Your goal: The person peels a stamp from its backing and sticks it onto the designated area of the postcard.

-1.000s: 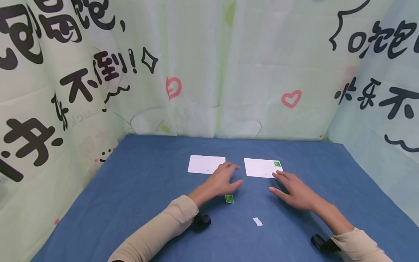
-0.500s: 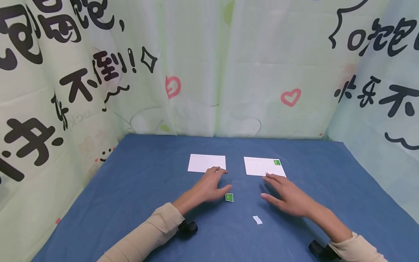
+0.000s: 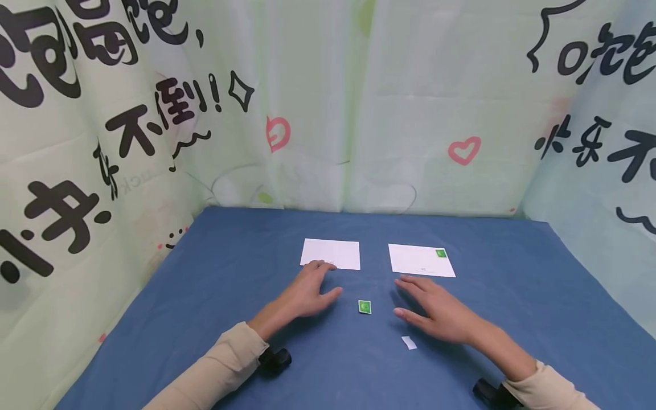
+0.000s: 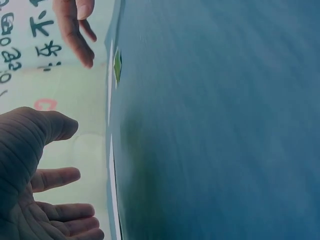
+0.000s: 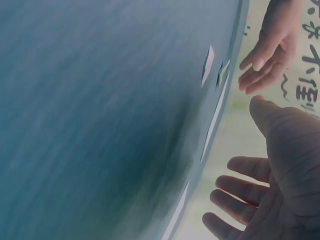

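Observation:
My left hand (image 3: 307, 293) hovers over the near left edge of a blank-looking white postcard-like card (image 3: 333, 253), fingers relaxed and holding nothing; its fingertips overlap the card's edge in the head view, and contact cannot be told. Thumb and fingers stand apart in the left wrist view. Nearest my right hand (image 3: 435, 310) is a second white card (image 3: 417, 261) with a green stamp (image 3: 441, 253) in its upper right corner. That hand is also relaxed, held above the cloth. A loose green stamp (image 3: 364, 307) lies between the hands, and a small white paper scrap (image 3: 409, 343) lies nearer the front.
A blue cloth (image 3: 328, 370) covers the table. Printed curtains (image 3: 410, 114) enclose its back and sides. Black wrist devices (image 3: 275, 360) sit under both forearms.
My left hand has drawn back left, away from the loose stamp and across the left card. My right hand has come slightly nearer and left, uncovering the right card. The head view has shifted slightly.

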`<state>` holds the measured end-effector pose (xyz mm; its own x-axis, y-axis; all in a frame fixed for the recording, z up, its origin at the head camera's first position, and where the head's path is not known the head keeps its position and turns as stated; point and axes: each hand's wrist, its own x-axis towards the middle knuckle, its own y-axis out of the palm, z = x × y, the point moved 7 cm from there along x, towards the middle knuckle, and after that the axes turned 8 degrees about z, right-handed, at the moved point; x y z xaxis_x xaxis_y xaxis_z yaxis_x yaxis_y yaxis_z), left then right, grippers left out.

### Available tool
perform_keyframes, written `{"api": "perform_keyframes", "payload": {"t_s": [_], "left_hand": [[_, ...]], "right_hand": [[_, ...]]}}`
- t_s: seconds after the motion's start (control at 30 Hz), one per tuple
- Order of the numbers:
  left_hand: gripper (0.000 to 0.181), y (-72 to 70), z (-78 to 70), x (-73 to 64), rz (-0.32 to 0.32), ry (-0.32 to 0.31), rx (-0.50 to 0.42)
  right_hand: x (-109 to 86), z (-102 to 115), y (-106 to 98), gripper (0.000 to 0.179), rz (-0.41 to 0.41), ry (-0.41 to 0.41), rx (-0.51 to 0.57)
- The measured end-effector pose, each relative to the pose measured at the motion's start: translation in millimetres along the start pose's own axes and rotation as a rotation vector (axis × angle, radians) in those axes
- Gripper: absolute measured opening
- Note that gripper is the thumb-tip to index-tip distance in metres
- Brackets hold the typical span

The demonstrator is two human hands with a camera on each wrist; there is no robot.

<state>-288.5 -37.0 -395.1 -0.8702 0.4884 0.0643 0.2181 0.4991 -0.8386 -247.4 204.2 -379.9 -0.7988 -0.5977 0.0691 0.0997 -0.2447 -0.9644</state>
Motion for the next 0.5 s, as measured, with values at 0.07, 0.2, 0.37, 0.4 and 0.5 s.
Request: {"api": "perform_keyframes", "payload": {"t_s": [0.07, 0.2, 0.37, 0.4, 0.5], "left_hand": [[0.050, -3.3, 5.3, -2.7, -0.009, -0.021, 0.001], [0.052, -9.5, 16.2, -7.7, -0.015, -0.065, -0.002], [0.052, -17.1, 26.5, -12.9, -0.032, -0.085, 0.000], [0.051, -18.4, 28.1, -13.4, -0.036, -0.084, 0.001], [0.051, -20.4, 33.3, -13.7, -0.036, -0.092, 0.011]], "right_hand": [[3.5, 3.8, 0.1, 0.065, -0.003, -0.003, -0.001], [10.8, 12.4, 0.3, 0.064, -0.007, -0.027, -0.001], [19.3, 22.4, 1.9, 0.061, -0.004, -0.054, 0.004], [21.1, 24.4, 2.6, 0.060, -0.003, -0.059, 0.003], [26.4, 30.3, 5.3, 0.058, 0.000, -0.070, -0.002]]}}
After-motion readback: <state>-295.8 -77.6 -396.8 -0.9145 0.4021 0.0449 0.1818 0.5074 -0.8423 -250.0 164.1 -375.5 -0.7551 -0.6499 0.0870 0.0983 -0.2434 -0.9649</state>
